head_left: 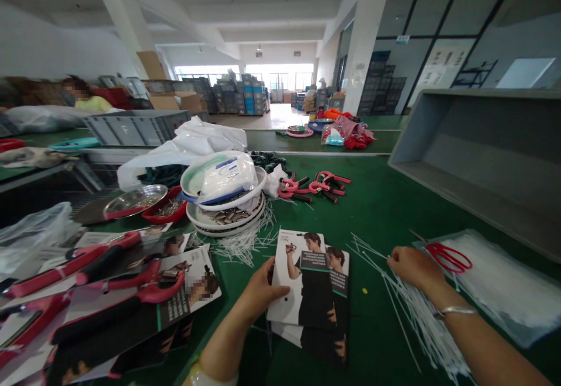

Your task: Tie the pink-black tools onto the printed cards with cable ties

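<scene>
My left hand point(259, 290) grips the left edge of a printed product card point(289, 301), thumb on its face and fingers behind. A second card point(338, 311) of the same print lies under it, partly covered. Over a loose bundle of white cable ties point(409, 316), my right hand point(412, 266) has its fingers pinched together around the ties; how many it holds is hidden. To the left, pink-and-black hand grip strengtheners point(151, 292) are fastened on more printed cards point(201, 281).
Red-handled scissors point(449, 257) rest on a plastic bag point(504, 292) at right. A grey bin point(477, 140) stands tilted behind. Stacked white trays point(228, 222), loose grips point(313, 187), a metal bowl point(135, 202) and a red tray point(164, 213) lie farther back. Another person point(90, 96) is far left.
</scene>
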{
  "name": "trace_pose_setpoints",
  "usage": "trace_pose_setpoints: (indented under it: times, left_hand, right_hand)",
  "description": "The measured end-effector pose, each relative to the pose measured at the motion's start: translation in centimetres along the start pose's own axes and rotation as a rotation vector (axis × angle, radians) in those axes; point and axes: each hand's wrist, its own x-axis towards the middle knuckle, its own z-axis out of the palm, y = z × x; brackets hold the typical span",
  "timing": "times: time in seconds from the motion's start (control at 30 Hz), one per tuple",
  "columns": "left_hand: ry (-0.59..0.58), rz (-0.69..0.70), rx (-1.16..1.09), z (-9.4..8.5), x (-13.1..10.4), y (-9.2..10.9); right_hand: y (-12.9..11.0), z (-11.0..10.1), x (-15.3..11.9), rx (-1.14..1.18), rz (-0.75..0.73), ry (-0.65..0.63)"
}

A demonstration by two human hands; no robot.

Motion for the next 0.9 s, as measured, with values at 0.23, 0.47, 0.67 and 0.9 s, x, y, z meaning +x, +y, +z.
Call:
trace_pose_setpoints:
  times: [0.23,0.47,0.67,0.9]
  left_hand:
    - [0.060,-0.014,0.213,-0.4,0.2,-0.8]
    - [0.067,-0.042,-0.040,0.2,0.3,-0.5]
    - [-0.031,-0.077,-0.129,1.1,-0.9,0.7]
    - [-0.138,-0.158,-0.032,0.9,-2.0,1.3]
  right_hand:
    - [-2.4,1.0,-0.3,-0.001,-0.064,-0.006]
    - [-0.5,1.1,-0.3,0.169,-0.092,0.011]
    - [1.9,0.9,-1.2,0.510,-0.101,0.055]
    - [2.4,0.8,-1.8,0.991,-0.021,0.123]
